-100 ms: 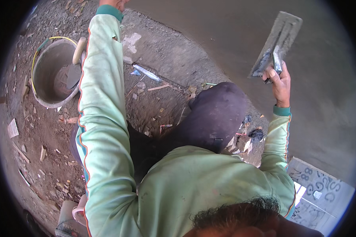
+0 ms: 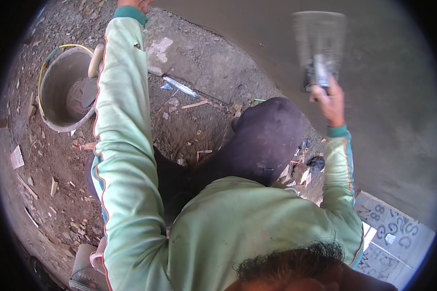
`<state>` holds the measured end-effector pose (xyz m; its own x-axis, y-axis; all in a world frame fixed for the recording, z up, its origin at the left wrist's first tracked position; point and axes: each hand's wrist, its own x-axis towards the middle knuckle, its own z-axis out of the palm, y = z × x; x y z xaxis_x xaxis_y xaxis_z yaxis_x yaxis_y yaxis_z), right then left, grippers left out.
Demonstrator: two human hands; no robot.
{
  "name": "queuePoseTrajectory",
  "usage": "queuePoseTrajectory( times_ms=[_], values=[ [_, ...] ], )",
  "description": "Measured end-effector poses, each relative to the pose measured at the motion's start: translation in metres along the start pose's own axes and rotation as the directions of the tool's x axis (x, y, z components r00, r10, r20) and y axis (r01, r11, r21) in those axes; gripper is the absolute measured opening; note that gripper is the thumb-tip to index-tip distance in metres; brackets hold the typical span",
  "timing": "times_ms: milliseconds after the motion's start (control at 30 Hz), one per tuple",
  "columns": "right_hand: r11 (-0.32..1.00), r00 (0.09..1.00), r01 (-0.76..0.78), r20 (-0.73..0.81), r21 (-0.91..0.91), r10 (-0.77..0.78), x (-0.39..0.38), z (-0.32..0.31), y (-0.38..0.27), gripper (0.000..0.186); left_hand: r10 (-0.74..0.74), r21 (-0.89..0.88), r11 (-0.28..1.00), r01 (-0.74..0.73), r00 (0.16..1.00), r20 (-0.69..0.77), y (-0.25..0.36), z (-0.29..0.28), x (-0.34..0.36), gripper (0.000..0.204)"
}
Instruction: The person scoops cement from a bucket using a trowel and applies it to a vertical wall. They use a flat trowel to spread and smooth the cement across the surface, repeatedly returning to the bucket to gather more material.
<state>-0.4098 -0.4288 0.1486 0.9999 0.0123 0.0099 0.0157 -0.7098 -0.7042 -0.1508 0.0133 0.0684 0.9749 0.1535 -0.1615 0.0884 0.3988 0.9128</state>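
Note:
At the top edge my left hand is mostly cropped, its fingers unclear. My right hand grips the handle of a flat metal plastering float, motion-blurred, over the smooth, grey cement surface. Left of my outstretched left arm sits a round bucket with a yellow-and-green rim or handle. A small trowel with a pale handle lies in it, partly behind my sleeve.
My dark-trousered leg is bent beside the cement's edge. Rubble, wood scraps and a silvery strip litter the dirt on the left and middle. A grey printed board lies at lower right; another container stands at lower left.
My right hand and the float have shifted left, and the float has turned from slanted to nearly straight up in the picture. My left hand has moved slightly left.

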Motion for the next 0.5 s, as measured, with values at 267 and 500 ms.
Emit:
queuePoseTrajectory(
  times_ms=[267,500],
  values=[
    [0.445,0.954,0.267,0.301,-0.855,0.007,0.021,0.069,0.188,0.033,-0.013,-0.043,0.999,0.016,0.998,0.063,-0.004,0.023,-0.004,0.050],
    [0.429,0.984,0.164,0.116,-0.888,-0.134,0.060,0.064,0.138,0.033,0.025,-0.042,0.999,-0.020,0.992,0.127,-0.002,0.016,-0.003,0.052]
  ],
)
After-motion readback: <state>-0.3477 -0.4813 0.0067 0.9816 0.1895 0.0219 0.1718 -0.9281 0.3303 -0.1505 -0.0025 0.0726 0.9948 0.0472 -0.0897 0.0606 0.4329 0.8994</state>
